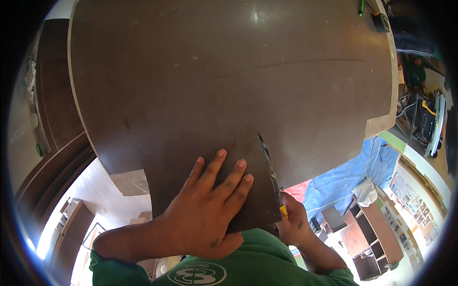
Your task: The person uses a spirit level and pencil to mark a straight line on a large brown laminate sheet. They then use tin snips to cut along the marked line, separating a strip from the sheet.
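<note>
A large dark brown sheet (305,109) lies over a work table, its near part reaching toward my body. My left hand (205,205) rests flat on this near part, fingers spread and pointing away from me, holding nothing. To its right, my right hand (293,220) is closed round the yellow handle of a pair of scissors (273,176). The long metal blade lies along the sheet and points away from me. The sheet's near edge meets the scissors by the handle. The lower blade and most of the grip are hidden.
Pale table corners (131,182) show past the sheet. A black tape measure (380,22) and a green pen-like stick (361,8) lie at the far right. Beyond the table's right side are a blue tarp (334,178), a wooden shelf unit (367,229) and a folded metal stand (431,121).
</note>
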A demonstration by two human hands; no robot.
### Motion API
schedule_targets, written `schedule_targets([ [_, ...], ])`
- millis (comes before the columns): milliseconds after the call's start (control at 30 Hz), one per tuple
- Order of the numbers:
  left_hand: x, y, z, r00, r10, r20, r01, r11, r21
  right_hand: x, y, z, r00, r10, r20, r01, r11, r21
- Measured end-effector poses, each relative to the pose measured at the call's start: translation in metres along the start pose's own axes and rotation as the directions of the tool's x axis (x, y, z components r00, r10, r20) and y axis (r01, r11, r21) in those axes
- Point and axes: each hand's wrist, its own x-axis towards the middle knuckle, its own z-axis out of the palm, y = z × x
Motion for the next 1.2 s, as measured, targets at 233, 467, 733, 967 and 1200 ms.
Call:
schedule_targets([
  [233,0.003,0.000,-0.001,1.000,-0.008,0.012,0.008,1.000,0.004,0.002,0.000,-0.002,0.999,0.029,0.021,-0.030,0.999,0.035],
  [467,0.007,-0.004,-0.004,1.000,-0.008,0.011,0.008,1.000,0.018,0.010,0.001,0.000,1.000,0.005,0.000,-0.005,0.999,0.051],
  [733,0.008,-0.002,-0.005,1.000,-0.002,0.004,0.002,1.000,0.017,0.012,0.002,0.002,0.996,-0.085,-0.017,0.085,0.996,-0.002],
  [967,0.009,-0.001,-0.006,1.000,-0.002,0.011,0.002,1.000,0.027,0.011,0.004,0.000,0.996,-0.090,-0.018,0.090,0.996,0.023],
  [1200,0.009,-0.001,-0.006,1.000,0.004,-0.002,-0.004,1.000,0.015,0.011,0.001,0.001,0.998,-0.061,-0.014,0.062,0.997,0.045],
])
